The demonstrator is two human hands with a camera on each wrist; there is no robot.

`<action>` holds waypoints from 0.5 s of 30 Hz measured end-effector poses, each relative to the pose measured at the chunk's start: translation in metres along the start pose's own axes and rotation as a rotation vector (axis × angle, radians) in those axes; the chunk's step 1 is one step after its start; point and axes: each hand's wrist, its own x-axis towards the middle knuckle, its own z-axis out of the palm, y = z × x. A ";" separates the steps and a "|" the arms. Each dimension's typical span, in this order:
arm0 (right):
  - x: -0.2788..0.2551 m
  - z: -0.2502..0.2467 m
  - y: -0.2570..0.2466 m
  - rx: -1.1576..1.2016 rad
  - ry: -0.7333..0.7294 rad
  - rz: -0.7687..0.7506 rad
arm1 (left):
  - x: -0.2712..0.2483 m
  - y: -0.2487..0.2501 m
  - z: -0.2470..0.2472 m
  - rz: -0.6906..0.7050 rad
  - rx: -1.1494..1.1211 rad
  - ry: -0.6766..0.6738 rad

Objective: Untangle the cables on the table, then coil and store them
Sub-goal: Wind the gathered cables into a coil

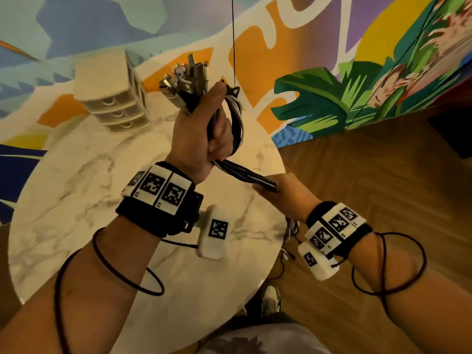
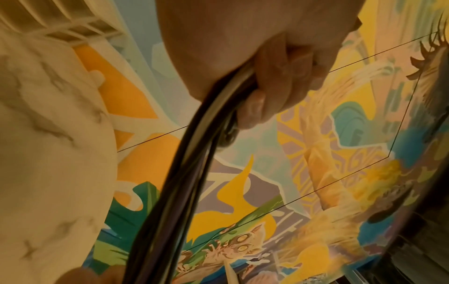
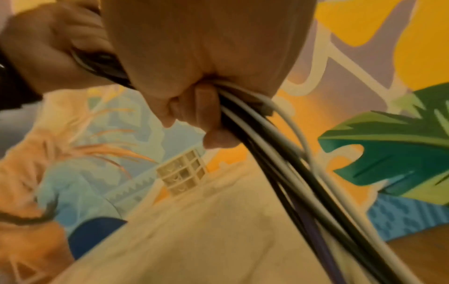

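A bundle of black, white and purple cables runs between my two hands above the marble table. My left hand is raised and grips the bundle in a fist. Several USB plugs stick up out of the fist, and a loop curves round its right side. Lower and to the right, my right hand grips the same bundle. Below it the cable tails hang past the table's edge. The left wrist view shows curled fingers round the cables. The right wrist view shows fingers clamping the strands.
A small cream drawer unit stands at the table's far side, against a painted mural wall. Wooden floor lies to the right of the round table. A shoe shows below the table's near edge.
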 end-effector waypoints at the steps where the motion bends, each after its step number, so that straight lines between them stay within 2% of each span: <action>1: 0.003 -0.004 0.006 -0.095 0.031 -0.009 | -0.002 -0.001 0.000 -0.027 -0.009 -0.047; 4: 0.019 -0.018 0.010 -0.341 0.147 -0.034 | -0.009 -0.009 0.005 -0.131 0.042 -0.191; 6: 0.031 -0.028 0.004 -0.452 0.163 -0.038 | -0.013 -0.014 0.009 -0.164 0.155 -0.262; 11: 0.049 -0.057 -0.015 -0.673 0.026 -0.064 | -0.021 -0.012 0.004 -0.170 0.463 -0.315; 13: 0.053 -0.065 -0.019 -0.721 -0.054 -0.087 | -0.025 -0.012 -0.003 -0.190 0.485 -0.293; 15: 0.055 -0.070 -0.021 -0.712 -0.127 -0.075 | -0.027 -0.012 -0.013 -0.217 0.381 -0.230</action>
